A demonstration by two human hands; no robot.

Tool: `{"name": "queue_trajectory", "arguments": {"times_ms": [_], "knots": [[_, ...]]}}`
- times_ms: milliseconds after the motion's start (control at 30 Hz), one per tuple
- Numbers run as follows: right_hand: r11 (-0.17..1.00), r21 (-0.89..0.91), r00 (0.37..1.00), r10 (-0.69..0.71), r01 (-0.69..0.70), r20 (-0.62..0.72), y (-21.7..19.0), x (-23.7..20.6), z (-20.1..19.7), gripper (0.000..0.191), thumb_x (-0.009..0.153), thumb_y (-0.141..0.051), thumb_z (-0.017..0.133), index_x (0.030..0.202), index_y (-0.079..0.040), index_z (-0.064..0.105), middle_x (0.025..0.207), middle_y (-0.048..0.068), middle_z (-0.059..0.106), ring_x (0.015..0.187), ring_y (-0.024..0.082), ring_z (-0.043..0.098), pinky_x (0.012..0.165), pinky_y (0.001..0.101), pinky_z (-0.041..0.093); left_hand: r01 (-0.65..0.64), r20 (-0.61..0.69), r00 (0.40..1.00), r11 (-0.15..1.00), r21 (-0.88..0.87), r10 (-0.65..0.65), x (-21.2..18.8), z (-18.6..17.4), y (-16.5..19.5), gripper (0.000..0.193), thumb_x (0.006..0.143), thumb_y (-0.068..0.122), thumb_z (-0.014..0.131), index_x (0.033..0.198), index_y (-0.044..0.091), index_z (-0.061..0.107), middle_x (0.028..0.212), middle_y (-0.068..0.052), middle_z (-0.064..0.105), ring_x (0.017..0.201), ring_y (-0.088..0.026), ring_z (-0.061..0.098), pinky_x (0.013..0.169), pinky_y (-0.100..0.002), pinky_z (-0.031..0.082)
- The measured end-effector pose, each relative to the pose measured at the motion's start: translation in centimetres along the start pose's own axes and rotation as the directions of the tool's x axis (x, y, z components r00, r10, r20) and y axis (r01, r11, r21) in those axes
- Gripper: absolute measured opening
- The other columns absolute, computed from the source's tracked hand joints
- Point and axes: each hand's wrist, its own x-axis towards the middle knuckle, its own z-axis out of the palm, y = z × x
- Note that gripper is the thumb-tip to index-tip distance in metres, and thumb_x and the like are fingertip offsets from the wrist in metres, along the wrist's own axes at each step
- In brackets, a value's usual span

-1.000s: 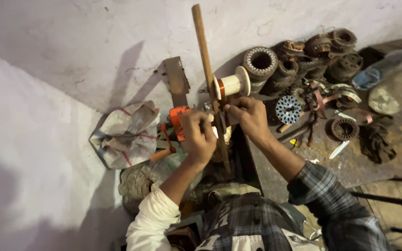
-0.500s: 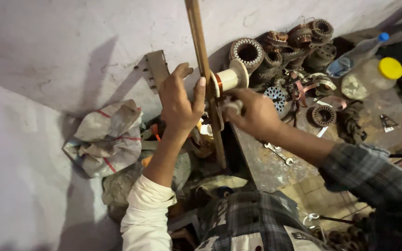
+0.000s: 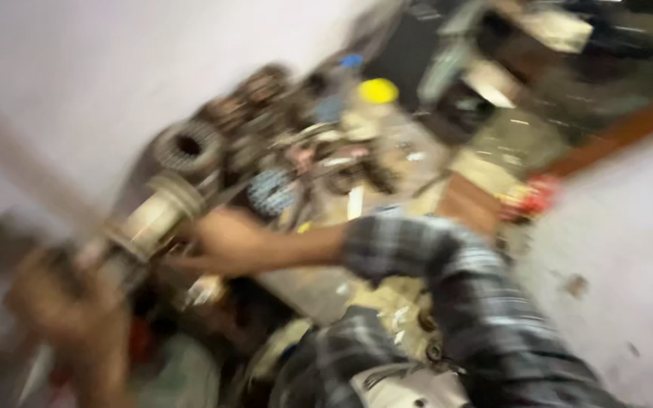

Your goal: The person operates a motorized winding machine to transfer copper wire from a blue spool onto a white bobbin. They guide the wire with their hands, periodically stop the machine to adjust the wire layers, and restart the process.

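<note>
The whole view is smeared by motion. A pale wire spool [image 3: 153, 215] sits on a mount beside a long wooden stick [image 3: 24, 166] that slants up to the left. My right hand [image 3: 221, 242], in a plaid sleeve, reaches left, its fingers curled against the spool's near end. My left hand [image 3: 62, 302] is a blur low on the left, at the foot of the stick. Its grip cannot be made out.
Several ring-shaped motor stators [image 3: 187, 147] and metal parts are heaped against the white wall behind the spool. A bottle with a yellow cap [image 3: 378, 91] and one with a blue cap [image 3: 351, 60] stand further back. Dark boxes [image 3: 493, 68] fill the top right, and pale floor [image 3: 629, 227] the right.
The camera has swung sharply right and tilted, blurring everything. My left hand has dropped from beside the spool to the stick's foot. My right hand stays at the spool.
</note>
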Motion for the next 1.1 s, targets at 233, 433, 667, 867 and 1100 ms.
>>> {"name": "queue_trajectory", "arguments": {"times_ms": [233, 433, 667, 867, 1100], "knots": [[0.656, -0.407, 0.756, -0.635, 0.636, 0.158, 0.6, 0.8, 1.1, 0.025, 0.097, -0.018, 0.068, 0.113, 0.001, 0.071, 0.096, 0.015, 0.074, 0.084, 0.031, 0.073, 0.07, 0.0429, 0.057, -0.179, 0.044, 0.983, 0.982, 0.067, 0.176, 1.0, 2.0, 0.8, 0.032, 0.099, 0.023, 0.068, 0.119, -0.001, 0.064, 0.118, -0.021, 0.068, 0.11, -0.036, 0.067, 0.097, -0.047, 0.053], [0.964, 0.258, 0.992, -0.036, 0.068, -0.125, 0.9, 1.5, 2.0, 0.038, 0.089, -0.041, 0.073, 0.097, -0.004, 0.072, 0.079, 0.013, 0.076, 0.073, 0.028, 0.076, 0.066, 0.0425, 0.061, -0.293, 0.081, 0.955, 0.946, 0.14, 0.284, 1.5, 3.1, 1.7, 0.03, 0.094, 0.022, 0.067, 0.114, -0.001, 0.065, 0.118, -0.023, 0.068, 0.108, -0.038, 0.068, 0.093, -0.047, 0.056], [0.811, -0.32, 0.85, -0.525, 0.49, -0.031, 1.2, 0.4, 1.3, 0.032, 0.095, -0.028, 0.065, 0.11, 0.0, 0.068, 0.083, 0.016, 0.073, 0.075, 0.036, 0.072, 0.068, 0.0479, 0.058, -0.445, 0.13, 0.895, 0.878, 0.176, 0.427, 1.2, 0.3, 0.0, 0.029, 0.089, 0.02, 0.065, 0.108, -0.002, 0.067, 0.117, -0.026, 0.067, 0.106, -0.039, 0.07, 0.088, -0.048, 0.06], [0.939, 0.249, 0.963, -0.195, 0.238, -0.186, 0.9, 1.0, 1.6, 0.033, 0.088, -0.038, 0.07, 0.1, -0.008, 0.072, 0.081, 0.012, 0.076, 0.073, 0.028, 0.075, 0.066, 0.0437, 0.061, -0.583, 0.204, 0.81, 0.791, 0.186, 0.55, 1.6, -0.2, 1.1, 0.028, 0.085, 0.019, 0.064, 0.103, -0.002, 0.068, 0.117, -0.028, 0.067, 0.103, -0.04, 0.071, 0.084, -0.049, 0.063], [0.818, -0.352, 0.802, -0.548, 0.455, -0.238, 2.4, -0.6, 1.7, 0.027, 0.096, -0.031, 0.066, 0.11, -0.008, 0.069, 0.103, 0.011, 0.067, 0.087, 0.031, 0.072, 0.069, 0.0433, 0.058, -0.834, 0.299, 0.544, 0.543, 0.095, 0.784, 3.6, 0.5, 1.5, 0.03, 0.071, 0.029, 0.071, 0.09, 0.006, 0.074, 0.114, -0.032, 0.067, 0.11, -0.047, 0.062, 0.09, -0.052, 0.058]]}}
